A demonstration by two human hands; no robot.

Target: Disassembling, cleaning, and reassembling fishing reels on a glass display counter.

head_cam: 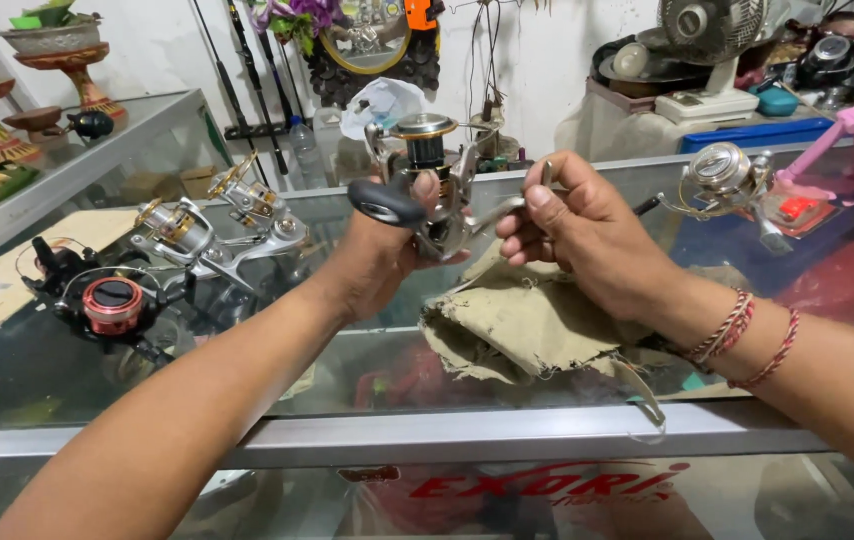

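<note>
Both forearms reach in from the lower corners and meet above the glass counter [507,435]. The left hand [379,262] is raised with the wrist bent back, fingers curled tight around a silver spinning reel [434,185], thumb pressed near its dark oval handle knob [387,201]. The reel is held up in the air, above the counter, with its spool topmost. The right hand [579,232] comes in from the right with knuckles up, its fingertips pinched together on a thin metal part at the reel's right side; exactly what part it grips is hard to tell. Red braided cords circle the right wrist.

Just beneath the hands a frayed khaki cloth [519,325] lies on the glass. To the left rest a black and red reel [107,298] and a silver and gold reel [192,235]; to the right another silver reel [725,180] sits near a pink stand [852,150].
</note>
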